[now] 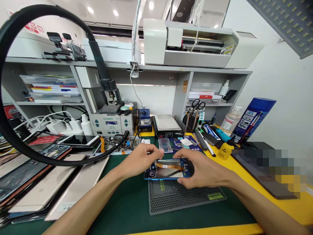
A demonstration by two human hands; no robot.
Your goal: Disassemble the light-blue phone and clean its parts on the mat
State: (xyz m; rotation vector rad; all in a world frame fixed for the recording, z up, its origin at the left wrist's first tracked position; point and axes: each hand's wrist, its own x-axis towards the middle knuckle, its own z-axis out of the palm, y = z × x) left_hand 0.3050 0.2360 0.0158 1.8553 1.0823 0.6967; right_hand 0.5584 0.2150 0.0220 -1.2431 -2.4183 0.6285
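An opened smartphone [167,178] with a blue frame is held above a grey honeycomb mat [186,199], its inside facing me. An orange flex cable [168,166] runs across its silvery middle, and blue board areas show at both ends. My right hand [201,168] is closed round the phone's right end, thumb at the near edge and fingers at the far edge. At the upper left corner, my left hand [140,160] is closed with curled fingers against the phone; its fingertips are partly hidden.
Several phones and phone covers [49,186] lie stacked at left. A soldering station [112,124] with a looping black hose [5,107] stands behind them. At the back are a hot plate [167,123] and a tool holder [192,119]. A yellow bottle [225,149] stands at right.
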